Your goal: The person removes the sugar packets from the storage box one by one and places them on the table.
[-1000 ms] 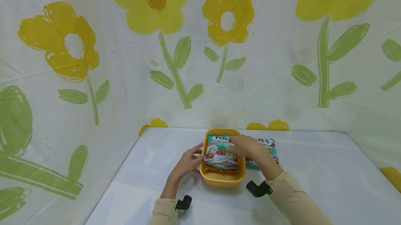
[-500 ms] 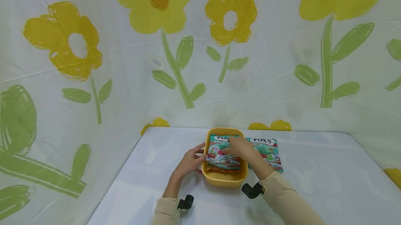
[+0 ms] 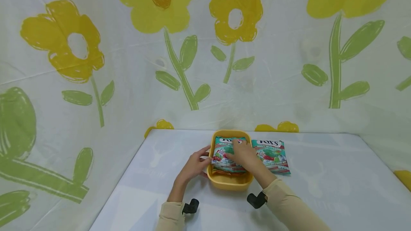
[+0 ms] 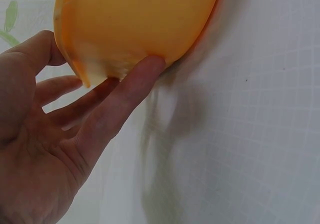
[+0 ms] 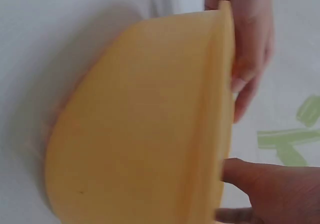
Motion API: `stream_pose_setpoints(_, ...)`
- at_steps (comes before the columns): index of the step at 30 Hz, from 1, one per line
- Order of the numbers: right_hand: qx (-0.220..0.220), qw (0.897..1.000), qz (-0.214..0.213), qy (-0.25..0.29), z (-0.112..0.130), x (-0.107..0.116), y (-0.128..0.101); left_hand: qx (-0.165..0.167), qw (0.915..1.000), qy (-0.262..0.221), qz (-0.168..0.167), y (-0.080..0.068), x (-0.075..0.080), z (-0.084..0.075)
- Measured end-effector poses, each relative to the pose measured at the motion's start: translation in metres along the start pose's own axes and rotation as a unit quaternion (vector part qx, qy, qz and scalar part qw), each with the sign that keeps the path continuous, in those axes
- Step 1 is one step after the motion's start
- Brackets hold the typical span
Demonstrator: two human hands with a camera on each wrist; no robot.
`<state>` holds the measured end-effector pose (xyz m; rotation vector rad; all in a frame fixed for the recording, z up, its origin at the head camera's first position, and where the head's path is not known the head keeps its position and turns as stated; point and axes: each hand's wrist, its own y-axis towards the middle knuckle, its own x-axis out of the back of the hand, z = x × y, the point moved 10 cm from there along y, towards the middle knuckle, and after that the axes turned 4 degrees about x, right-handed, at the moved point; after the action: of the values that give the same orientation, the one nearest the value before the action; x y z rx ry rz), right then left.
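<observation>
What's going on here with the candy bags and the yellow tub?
A person is packing a candy bag into a yellow tub on a white table. The right hand presses the bag down inside, while the left hand steadies the tub's side with straight fingers. A second candy bag lies on the table just right of the tub.

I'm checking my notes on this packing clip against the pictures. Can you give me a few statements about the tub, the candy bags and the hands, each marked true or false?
1. The yellow tub has a candy bag in it. True.
2. The right hand rests on the bag in the tub. True.
3. The left hand is flat on the table, away from the tub. False: its fingers touch the tub's left side.
4. A second candy bag lies on the table right of the tub. True.
5. The second bag is stacked on top of the first. False: it lies beside the tub.
</observation>
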<state>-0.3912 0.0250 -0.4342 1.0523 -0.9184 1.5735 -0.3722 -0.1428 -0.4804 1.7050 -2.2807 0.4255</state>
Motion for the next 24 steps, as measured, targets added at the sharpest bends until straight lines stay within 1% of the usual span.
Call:
stream_pose_setpoints(4, -0.017, 1.000, -0.013, -0.020, 0.000, -0.003, 0.000, 0.004, 1.0000, 0.004, -0.002, -0.001, 0.000, -0.001)
stream_pose_setpoints(8, -0.027, 0.998, -0.027, -0.042, 0.001, -0.006, 0.002, -0.001, 1.0000, 0.006, -0.004, -0.002, -0.001, -0.003)
stream_pose_setpoints(12, -0.033, 0.997, -0.044, -0.048, 0.001, -0.006, 0.003, -0.004, 1.0000, 0.006, -0.006, -0.002, 0.000, -0.004)
stream_pose_setpoints(14, -0.035, 0.997, -0.052, -0.040, 0.000, -0.006, 0.003, -0.007, 0.9999, 0.006, -0.005, -0.001, 0.000, -0.004)
stream_pose_setpoints(18, -0.038, 0.997, -0.069, -0.002, -0.004, -0.004, 0.004, -0.012, 0.9999, 0.000, -0.001, -0.002, -0.002, -0.006)
stream_pose_setpoints(21, -0.039, 0.996, -0.073, 0.028, -0.007, -0.001, 0.006, -0.013, 0.9999, -0.003, 0.006, -0.009, -0.002, -0.019)
stream_pose_setpoints(24, -0.036, 0.995, -0.074, 0.047, -0.009, 0.002, 0.007, -0.010, 0.9999, -0.005, 0.005, -0.009, -0.002, -0.017)
